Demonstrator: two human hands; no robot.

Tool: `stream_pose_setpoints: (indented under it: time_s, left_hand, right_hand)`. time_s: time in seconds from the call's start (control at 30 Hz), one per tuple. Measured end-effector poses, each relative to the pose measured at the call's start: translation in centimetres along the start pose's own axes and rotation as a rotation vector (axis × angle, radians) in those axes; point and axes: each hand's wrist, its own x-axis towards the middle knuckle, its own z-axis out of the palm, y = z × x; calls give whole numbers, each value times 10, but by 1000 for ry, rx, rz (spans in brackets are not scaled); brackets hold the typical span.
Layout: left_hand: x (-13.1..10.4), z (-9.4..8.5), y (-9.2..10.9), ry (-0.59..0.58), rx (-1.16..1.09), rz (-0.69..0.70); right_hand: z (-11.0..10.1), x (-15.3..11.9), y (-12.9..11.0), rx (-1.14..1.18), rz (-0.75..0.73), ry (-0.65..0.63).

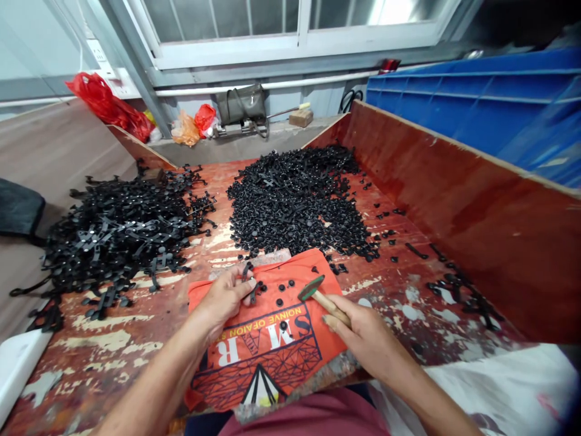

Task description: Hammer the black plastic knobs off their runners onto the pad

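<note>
My left hand (227,295) pinches a black part (252,293) over the left side of an orange printed cloth (254,339). My right hand (356,321) is wrapped round the wooden handle of a small hammer (333,307). Its greenish head is above the right part of the cloth, apart from my left hand. Several small black round pieces (280,302) lie on the cloth between my hands. Beyond the cloth spreads a big heap of small black pieces (295,206). The cloth lies over a stone slab (272,258), whose edge shows.
A heap of linked black parts (118,224) lies at the left. Wooden boards (454,200) wall the worn red table (109,339). Behind the right board stands a blue crate (481,109). A grey bag (242,104) and plastic bags (185,128) sit at the back.
</note>
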Motion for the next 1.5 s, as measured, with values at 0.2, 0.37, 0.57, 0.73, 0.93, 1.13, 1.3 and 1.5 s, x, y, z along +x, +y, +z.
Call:
stream_pose_setpoints:
  time_s: [0.2, 0.37, 0.57, 0.73, 0.93, 1.13, 1.3, 1.5]
  left_hand:
    - [9, 4, -10, -12, -2, 22]
    - [14, 2, -19, 19, -2, 100]
    - [12, 4, -15, 25, 10, 52]
    - [8, 2, -7, -41, -30, -6]
    - [6, -7, -9, -112, -99, -25]
    - [5, -4, -7, -117, -127, -3]
    - [11, 0, -14, -52, -102, 35]
    - [18, 1, -27, 7, -79, 122]
  right_hand:
    - [0, 1, -1, -18, -52, 25]
    - [-2, 2, -4, -24, -29, -22]
    - [-7, 10, -29, -64, -173, 16]
    - [-5, 26, -53, -112, -250, -6]
    - [1, 33, -49, -86, -217, -26]
    - [2, 30, -42, -108, -211, -48]
    - [4, 30, -40, -138, -185, -63]
    - [3, 30, -45, -153, -260, -15]
